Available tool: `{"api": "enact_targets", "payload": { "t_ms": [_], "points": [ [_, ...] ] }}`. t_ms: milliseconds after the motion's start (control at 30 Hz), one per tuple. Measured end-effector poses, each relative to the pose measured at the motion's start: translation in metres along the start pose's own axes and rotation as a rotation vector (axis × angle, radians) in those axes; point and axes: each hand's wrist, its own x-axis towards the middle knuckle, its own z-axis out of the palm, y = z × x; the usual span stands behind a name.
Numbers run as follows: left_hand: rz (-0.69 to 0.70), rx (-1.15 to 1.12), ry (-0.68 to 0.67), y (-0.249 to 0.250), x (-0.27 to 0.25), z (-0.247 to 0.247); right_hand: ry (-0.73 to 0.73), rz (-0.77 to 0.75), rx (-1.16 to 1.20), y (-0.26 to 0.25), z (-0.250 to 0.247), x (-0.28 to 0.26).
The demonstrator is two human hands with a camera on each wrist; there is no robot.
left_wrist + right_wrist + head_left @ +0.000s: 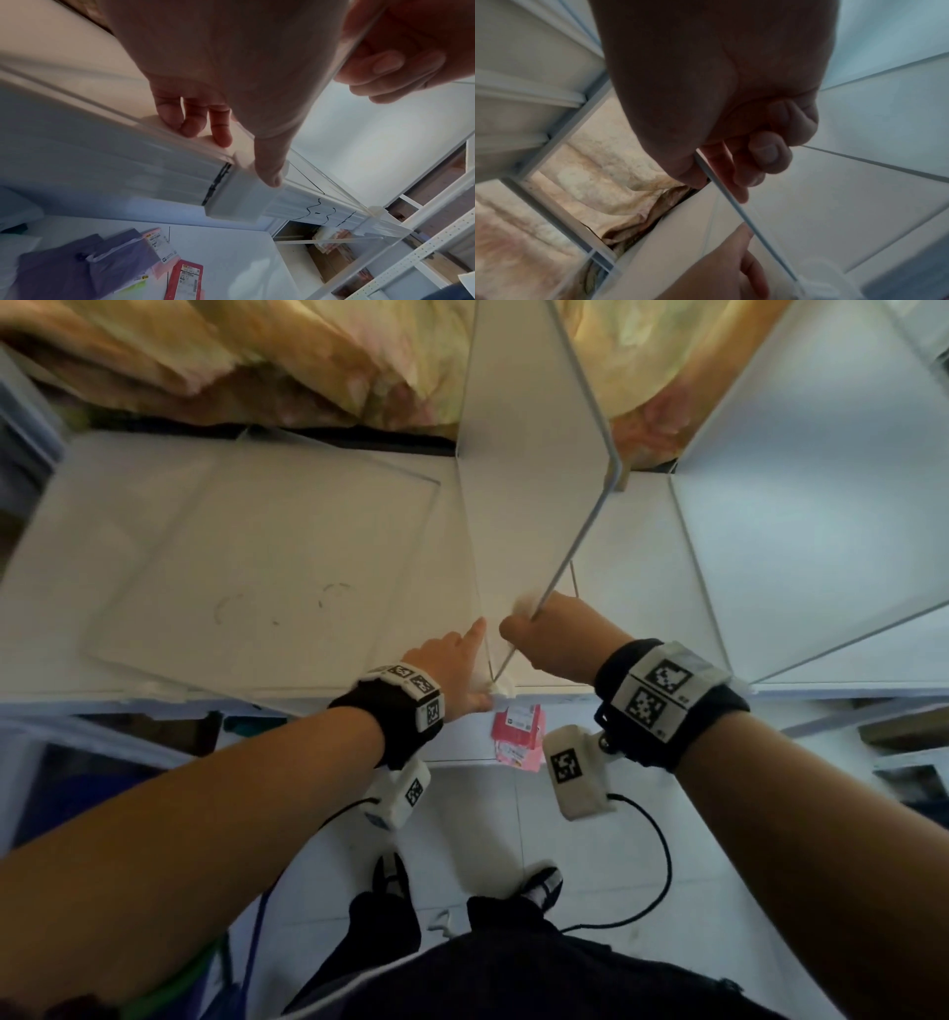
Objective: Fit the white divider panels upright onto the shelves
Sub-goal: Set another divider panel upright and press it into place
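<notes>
A white divider panel (534, 469) stands upright on the white shelf (631, 588), tilted a little. My right hand (544, 634) grips the panel's thin front edge rod (734, 205) low down, fingers curled round it. My left hand (472, 670) is at the shelf's front lip, just left of the panel's foot. Its thumb (270, 174) presses the front of a white plastic clip (241, 199), with other fingers (218, 130) on the clip's top. A second panel (257, 567) lies flat on the shelf at the left. A third panel (821, 505) stands at the right.
A floral cloth (257, 356) hangs behind the shelf. Red and pink packets (518, 737) and a purple bag (85, 263) lie on the shelf below. Perforated white uprights (411, 257) frame the rack. Cables trail over the tiled floor by my feet (544, 886).
</notes>
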Motion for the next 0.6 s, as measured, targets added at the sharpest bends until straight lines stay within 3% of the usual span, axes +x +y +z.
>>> {"api": "enact_targets", "payload": {
  "t_ms": [233,600],
  "points": [
    [0.002,-0.018,0.004,-0.006,0.003,0.003,-0.089,0.019,-0.168,0.004,0.009,0.004],
    [0.014,-0.071,-0.016,-0.010,0.006,0.002,-0.116,-0.165,-0.492,-0.002,0.013,0.001]
  ]
}}
